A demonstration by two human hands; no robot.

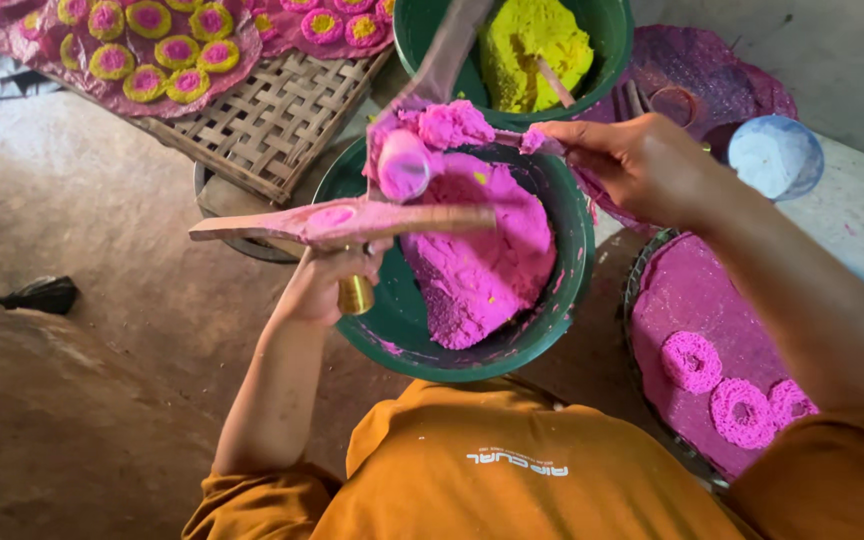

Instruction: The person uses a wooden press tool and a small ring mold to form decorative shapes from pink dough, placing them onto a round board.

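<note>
left hand (324,285) in mid frame is clamped on a brass press (356,293) w/ a flat wooden paddle (337,220) across its top, pink-smeared, held over the green bowl (564,300). right hand (637,160), upper right of centre, fingers pinched together on a thin stick (512,138), pushing pink dough (452,125) at the press mouth. bowl's at centre, holding a big slab of pink dough (477,270). 2nd green bowl w/ yellow dough (532,40) sits at top, just behind. lower right: pink-lined tray (692,290) w/ three pink rings (692,360). upper left: woven bamboo tray (272,115) and a sheet of pink-yellow rounds (157,55). small pale blue cup (775,155) at right.
</note>
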